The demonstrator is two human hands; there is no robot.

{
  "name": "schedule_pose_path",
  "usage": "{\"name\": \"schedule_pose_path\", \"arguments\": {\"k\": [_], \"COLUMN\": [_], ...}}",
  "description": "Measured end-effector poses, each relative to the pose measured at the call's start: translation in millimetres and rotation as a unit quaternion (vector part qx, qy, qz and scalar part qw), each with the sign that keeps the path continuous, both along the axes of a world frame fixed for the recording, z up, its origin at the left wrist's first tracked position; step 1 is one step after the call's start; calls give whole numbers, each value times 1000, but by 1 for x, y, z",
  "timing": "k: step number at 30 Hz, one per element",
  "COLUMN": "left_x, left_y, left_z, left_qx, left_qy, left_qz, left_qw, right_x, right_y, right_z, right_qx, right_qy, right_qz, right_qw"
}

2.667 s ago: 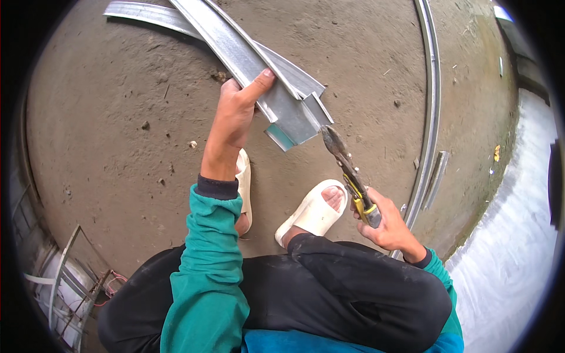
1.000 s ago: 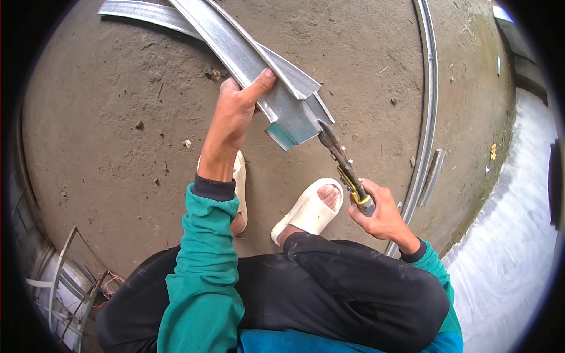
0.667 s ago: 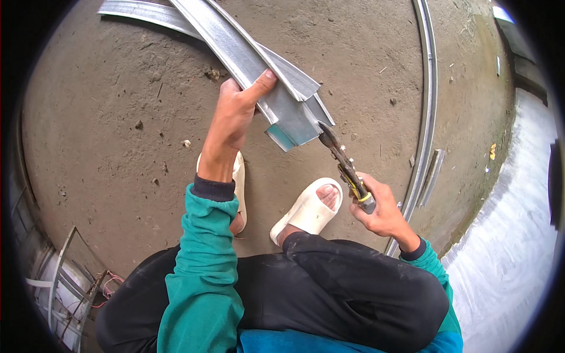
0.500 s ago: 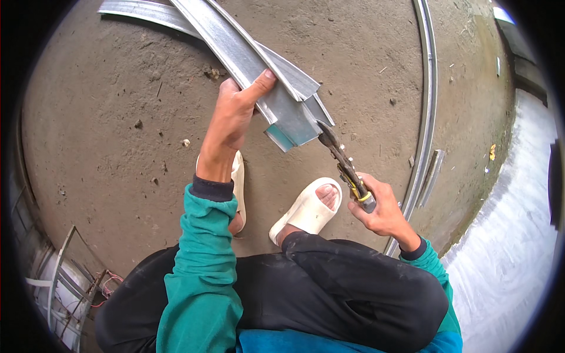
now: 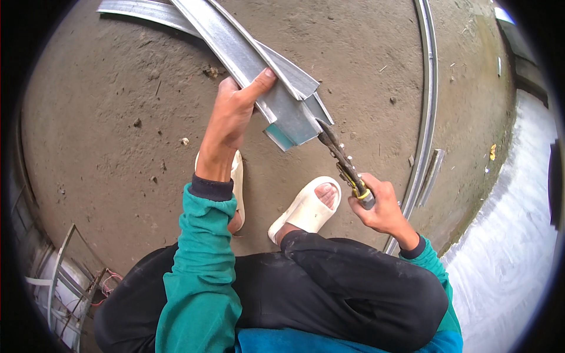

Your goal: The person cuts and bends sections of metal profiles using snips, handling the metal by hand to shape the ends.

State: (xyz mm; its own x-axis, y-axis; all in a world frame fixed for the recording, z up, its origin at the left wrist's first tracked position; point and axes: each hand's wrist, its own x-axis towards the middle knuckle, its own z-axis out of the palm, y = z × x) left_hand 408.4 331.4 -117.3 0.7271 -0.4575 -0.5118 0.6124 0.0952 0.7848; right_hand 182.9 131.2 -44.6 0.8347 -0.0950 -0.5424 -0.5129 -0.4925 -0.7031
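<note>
A long silvery metal channel [image 5: 232, 50] slants down from the top of the view, its near end notched, with a flap folded out on each side. My left hand [image 5: 235, 112] is closed round it near that end, thumb lying on top. In my right hand [image 5: 384, 206] are tin snips [image 5: 344, 162], gripped by the yellow-and-black handles. The jaws of the snips touch the right corner of the channel's cut end. How far they are parted there is too small to tell. My right fingers are partly hidden behind the handles.
Another metal channel [image 5: 147, 13] lies crosswise beneath at top left. A long metal strip [image 5: 431, 76] runs along the dirt floor on the right, beside a short offcut [image 5: 432, 176]. Bent metal framing [image 5: 59, 276] and wires stand at lower left. My sandalled feet [image 5: 309, 206] are below the work.
Almost nothing differs. The snips and my right hand have shifted very slightly, while my left hand keeps its hold on the channel.
</note>
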Motion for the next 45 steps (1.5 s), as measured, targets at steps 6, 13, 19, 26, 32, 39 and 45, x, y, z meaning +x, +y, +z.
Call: {"name": "schedule_pose_path", "arguments": {"k": [6,13,19,26,32,39,45], "left_x": [1,-3,-5,-6,-4,-5,-6], "left_y": [-1,1,-3,-2,0,2,0], "left_z": [0,-3,-2,-6,-9,-8,-5], "left_qx": [-9,-1,9,21,24,38,35], "left_qy": [7,-3,-3,-4,-12,-1,-8], "left_qz": [-17,0,3,12,-4,-6,1], "left_qw": [1000,1000,1000,1000,1000,999,999], "right_x": [4,19,7,-4,4,23,20], "right_y": [-5,2,6,10,4,12,12], "right_z": [2,25,7,-13,-5,19,19], "right_qx": [46,31,-9,-10,41,50,32], "right_qy": [39,81,49,1,27,103,109], "right_qz": [17,6,-13,-21,-2,-17,-18], "right_qw": [998,996,999,1000,999,993,993]}}
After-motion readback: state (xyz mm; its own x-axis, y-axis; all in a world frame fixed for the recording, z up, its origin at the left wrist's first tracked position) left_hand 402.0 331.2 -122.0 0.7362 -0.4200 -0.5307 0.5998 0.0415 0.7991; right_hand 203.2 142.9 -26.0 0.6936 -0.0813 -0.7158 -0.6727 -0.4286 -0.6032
